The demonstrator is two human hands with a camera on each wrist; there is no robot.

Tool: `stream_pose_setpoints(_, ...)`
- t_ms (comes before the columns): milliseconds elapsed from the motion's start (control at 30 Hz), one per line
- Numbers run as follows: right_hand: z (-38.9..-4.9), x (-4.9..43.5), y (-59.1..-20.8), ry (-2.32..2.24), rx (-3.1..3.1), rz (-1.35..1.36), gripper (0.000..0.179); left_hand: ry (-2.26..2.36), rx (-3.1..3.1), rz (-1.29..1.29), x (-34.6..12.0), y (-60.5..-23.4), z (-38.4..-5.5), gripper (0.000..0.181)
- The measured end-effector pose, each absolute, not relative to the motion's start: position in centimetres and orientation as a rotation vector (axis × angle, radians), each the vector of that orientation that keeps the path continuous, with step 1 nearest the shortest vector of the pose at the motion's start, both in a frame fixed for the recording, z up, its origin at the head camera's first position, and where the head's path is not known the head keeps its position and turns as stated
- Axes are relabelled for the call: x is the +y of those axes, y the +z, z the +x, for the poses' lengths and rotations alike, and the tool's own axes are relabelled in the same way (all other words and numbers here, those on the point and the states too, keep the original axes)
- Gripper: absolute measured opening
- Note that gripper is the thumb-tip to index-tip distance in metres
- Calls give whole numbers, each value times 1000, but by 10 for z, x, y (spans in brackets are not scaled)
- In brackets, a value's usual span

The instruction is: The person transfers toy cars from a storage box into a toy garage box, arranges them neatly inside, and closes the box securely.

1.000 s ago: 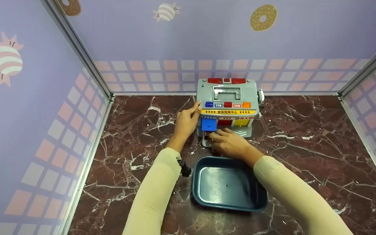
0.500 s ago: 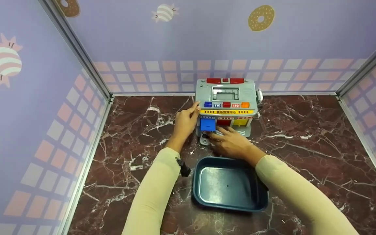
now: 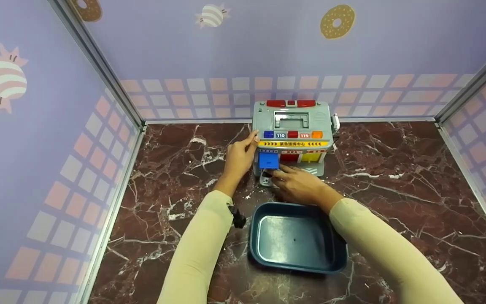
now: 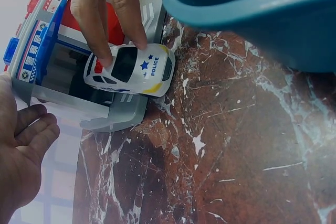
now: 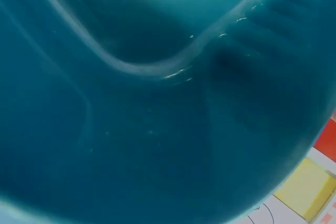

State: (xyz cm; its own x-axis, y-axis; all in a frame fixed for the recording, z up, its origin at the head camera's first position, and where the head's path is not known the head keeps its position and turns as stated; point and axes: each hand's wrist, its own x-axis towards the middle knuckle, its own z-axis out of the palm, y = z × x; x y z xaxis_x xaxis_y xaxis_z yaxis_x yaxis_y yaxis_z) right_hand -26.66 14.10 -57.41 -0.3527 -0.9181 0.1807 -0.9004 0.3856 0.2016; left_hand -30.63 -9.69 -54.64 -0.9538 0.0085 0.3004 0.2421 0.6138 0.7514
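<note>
A grey toy emergency station has a blue garage door swung up at its left bay. A white toy police car with blue stars sits at that bay, rear end within the opening, hood outward. My right hand holds the car, one finger by its red roof light and another near the windshield; the thumb is hidden. Against the station's left side rests my left hand, its lower fingers loosely bent in the left wrist view and holding nothing.
A dark teal basin stands in front of the station, below my right forearm, and fills most of the right wrist view. Red and yellow garage doors are down. A patterned wall stands behind.
The toy police car has shifted slightly back toward the blue-doored bay, with my right hand on it. My left hand stays at the station's side.
</note>
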Motion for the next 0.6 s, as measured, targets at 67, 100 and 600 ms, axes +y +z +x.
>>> stream_pose_setpoints(67, -267, 143, -574, -64, -2419, 1623, 40, -1257, -2579, -199, -97, -547, -307, 39)
stream_pose_setpoints(100, -267, 144, -574, -48, -2438, 1625, 42, -1256, -2581, -196, -97, -548, -308, 39)
stream_pose_setpoints(600, -266, 152, -574, 12, -2484, 1672, 54, -1263, -2582, -194, -97, -547, -307, 40)
